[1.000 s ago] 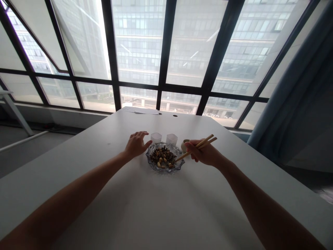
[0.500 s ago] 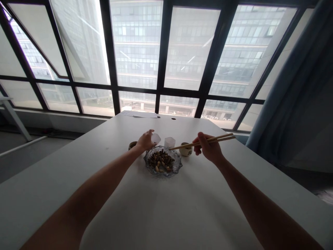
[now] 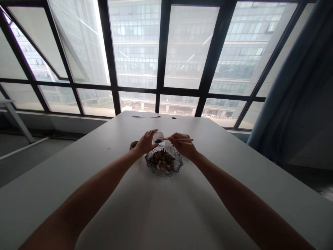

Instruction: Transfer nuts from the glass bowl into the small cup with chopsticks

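Tilted above the back rim of a glass bowl is a small translucent white cup (image 3: pixel 159 134), with my left hand (image 3: pixel 146 142) closed around its side. Some dark bits show inside the cup. My right hand (image 3: pixel 184 145) grips a pair of wooden chopsticks (image 3: pixel 186 140), their tips at the mouth of the cup. Below both hands stands the scalloped clear glass bowl (image 3: pixel 178 163), holding a heap of dark seeds and paler nuts (image 3: pixel 161 159). A second white cup (image 3: pixel 168 142) is mostly hidden behind my right hand.
A small dark-rimmed cup (image 3: pixel 133 144) stands left of the bowl, partly behind my left wrist. Papers (image 3: pixel 140 114) lie at the far end of the white table (image 3: pixel 109 194). Windows rise beyond it, and a blue curtain (image 3: pixel 281 90) hangs at the right.
My right hand has swung left with the chopsticks, bringing their tips into the cup. My left hand has shifted slightly right and tilted the cup, whose dark contents now show.
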`<state>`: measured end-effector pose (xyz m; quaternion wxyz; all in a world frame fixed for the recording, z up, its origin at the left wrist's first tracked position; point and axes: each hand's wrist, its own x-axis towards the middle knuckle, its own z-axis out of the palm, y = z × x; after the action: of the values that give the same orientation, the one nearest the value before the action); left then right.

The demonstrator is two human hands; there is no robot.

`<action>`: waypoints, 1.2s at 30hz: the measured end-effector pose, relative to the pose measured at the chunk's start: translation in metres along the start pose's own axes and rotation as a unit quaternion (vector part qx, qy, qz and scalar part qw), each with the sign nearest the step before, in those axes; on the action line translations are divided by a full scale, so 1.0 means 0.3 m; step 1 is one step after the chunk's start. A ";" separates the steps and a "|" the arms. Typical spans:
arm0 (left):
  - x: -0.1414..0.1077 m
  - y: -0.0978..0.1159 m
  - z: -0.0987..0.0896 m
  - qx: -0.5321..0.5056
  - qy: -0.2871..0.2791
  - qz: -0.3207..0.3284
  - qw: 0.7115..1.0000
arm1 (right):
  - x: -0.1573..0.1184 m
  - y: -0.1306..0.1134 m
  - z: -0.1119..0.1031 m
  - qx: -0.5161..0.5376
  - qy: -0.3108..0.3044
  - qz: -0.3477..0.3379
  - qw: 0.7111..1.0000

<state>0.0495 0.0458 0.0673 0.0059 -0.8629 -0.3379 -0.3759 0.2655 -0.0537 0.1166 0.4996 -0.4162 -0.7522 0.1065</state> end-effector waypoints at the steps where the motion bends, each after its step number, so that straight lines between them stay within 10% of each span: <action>1: 0.002 0.001 0.001 0.000 0.000 -0.003 1.000 | 0.009 0.002 0.005 -0.006 -0.008 -0.004 1.000; 8: 0.027 0.001 0.002 0.007 -0.048 -0.090 0.995 | -0.051 -0.036 -0.069 0.045 0.075 0.066 0.994; 16: 0.038 -0.016 -0.012 0.054 -0.117 -0.171 0.977 | -0.106 -0.057 -0.096 0.065 -0.037 0.133 0.988; 23: -0.092 -0.062 -0.148 0.065 -0.077 -0.129 0.986 | -0.119 -0.057 -0.078 0.053 -0.093 0.126 0.986; 36: -0.305 -0.162 -0.128 -0.156 -0.012 -0.270 0.950 | -0.071 0.111 -0.107 0.292 0.164 0.351 0.874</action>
<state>-0.0486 0.0203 0.0231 -0.2344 -0.7339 -0.4958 -0.4009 0.3130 -0.0566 0.0986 0.6444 -0.4997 -0.3987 0.4197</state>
